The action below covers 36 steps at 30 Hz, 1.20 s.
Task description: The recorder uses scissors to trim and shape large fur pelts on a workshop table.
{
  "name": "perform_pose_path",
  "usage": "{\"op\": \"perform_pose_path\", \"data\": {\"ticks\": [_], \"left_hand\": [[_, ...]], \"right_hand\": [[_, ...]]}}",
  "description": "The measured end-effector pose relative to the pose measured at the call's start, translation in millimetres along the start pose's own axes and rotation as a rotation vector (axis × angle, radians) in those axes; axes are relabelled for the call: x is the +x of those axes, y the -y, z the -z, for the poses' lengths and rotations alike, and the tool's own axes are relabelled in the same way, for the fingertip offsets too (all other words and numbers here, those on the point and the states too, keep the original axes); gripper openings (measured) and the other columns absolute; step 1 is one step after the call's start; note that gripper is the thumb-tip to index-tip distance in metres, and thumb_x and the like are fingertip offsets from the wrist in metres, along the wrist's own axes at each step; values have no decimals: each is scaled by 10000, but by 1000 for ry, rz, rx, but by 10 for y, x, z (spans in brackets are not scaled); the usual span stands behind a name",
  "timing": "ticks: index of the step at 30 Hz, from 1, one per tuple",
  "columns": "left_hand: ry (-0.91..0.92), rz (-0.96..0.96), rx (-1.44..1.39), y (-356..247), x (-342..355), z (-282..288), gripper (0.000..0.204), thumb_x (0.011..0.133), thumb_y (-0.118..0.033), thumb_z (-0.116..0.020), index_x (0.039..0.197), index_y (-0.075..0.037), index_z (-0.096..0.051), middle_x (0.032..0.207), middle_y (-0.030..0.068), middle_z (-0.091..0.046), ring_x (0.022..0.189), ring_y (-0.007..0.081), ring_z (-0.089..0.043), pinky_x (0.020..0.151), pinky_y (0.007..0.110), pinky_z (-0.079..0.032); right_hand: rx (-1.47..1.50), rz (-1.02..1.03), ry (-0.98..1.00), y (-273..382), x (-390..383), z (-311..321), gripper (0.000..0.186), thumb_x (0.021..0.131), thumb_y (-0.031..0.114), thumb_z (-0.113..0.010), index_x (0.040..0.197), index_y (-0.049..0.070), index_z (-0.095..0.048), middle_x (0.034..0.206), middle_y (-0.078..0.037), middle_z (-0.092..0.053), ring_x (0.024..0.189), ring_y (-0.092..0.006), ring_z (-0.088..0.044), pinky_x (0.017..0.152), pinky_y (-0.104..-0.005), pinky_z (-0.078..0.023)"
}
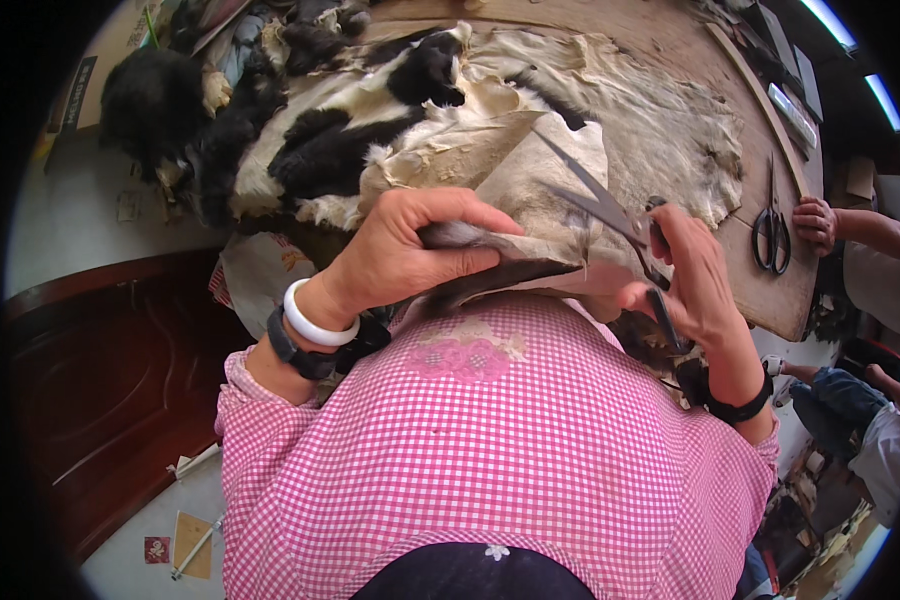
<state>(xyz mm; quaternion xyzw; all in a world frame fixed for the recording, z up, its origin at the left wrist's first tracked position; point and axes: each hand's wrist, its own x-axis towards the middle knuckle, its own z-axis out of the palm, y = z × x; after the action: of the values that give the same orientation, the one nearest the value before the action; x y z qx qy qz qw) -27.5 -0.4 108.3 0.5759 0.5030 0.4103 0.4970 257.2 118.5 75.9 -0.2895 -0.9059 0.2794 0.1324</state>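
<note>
left hand [395,245] pinched a grey-furred pale-skinned hide piece [550,250], right hand [703,275] held long black-handled steel scissors [620,222], blades parted

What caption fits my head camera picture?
Left hand pinching a hide, right hand holding open scissors.

The piece of hide [518,190] is pale cream on its bare side, raised and folded at the near edge, where dark grey-black fur [510,275] shows along the fold. The scissors [615,212] – long grey metal blades, black handles – stand open over its right part, tips pointing away and leftward; whether they touch the skin is unclear.
</note>
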Motion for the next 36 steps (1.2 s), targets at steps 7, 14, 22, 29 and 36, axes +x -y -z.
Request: {"op": "perform_pose_path", "data": {"ticks": [7, 14, 22, 29, 36], "left_hand": [[2, -5, -16, 52, 37, 13, 272, 759, 43, -729, 1021, -28, -709, 882, 33, -661, 824, 107, -603, 756, 223, -478], [-53, 35, -117, 56, 42, -27, 227, 769, 19, -741, 992, -2, -709, 828, 6, -619, 752, 76, -554, 681, 197, -439], [-22, 22, -177, 112, 12, -13, 263, 778, 10, -734, 1038, -8, -697, 873, 11, -642, 807, 79, -582, 723, 196, -464], [-9, 33, -188, 85, 13, -28, 272, 796, 10, -713, 1064, -30, -701, 889, 18, -651, 827, 92, -591, 757, 215, -475], [-20, 16, -149, 115, 5, -8, 290, 763, 23, -738, 1048, -21, -705, 856, 1, -622, 786, 76, -559, 721, 202, -447]], "right_hand": [[-350, 203, -216, 164, -96, 78, 733, 608, 647, -703, 932, 12, -534, 825, -108, -508, 751, -286, -549, 764, -386, -393], [-474, 222, -244, 121, -117, -5, 680, 627, 623, -712, 889, 19, -541, 776, -96, -521, 710, -261, -567, 723, -375, -409], [-389, 210, -214, 124, -118, -9, 670, 610, 637, -714, 831, 36, -516, 686, -88, -507, 608, -278, -555, 640, -365, -415], [-360, 191, -115, 36, -176, -18, 678, 557, 664, -723, 782, 69, -491, 619, -49, -494, 545, -248, -541, 554, -344, -405], [-347, 134, -17, 134, -134, 51, 683, 575, 681, -706, 784, 68, -489, 630, -61, -500, 557, -260, -544, 581, -354, -409]]}}
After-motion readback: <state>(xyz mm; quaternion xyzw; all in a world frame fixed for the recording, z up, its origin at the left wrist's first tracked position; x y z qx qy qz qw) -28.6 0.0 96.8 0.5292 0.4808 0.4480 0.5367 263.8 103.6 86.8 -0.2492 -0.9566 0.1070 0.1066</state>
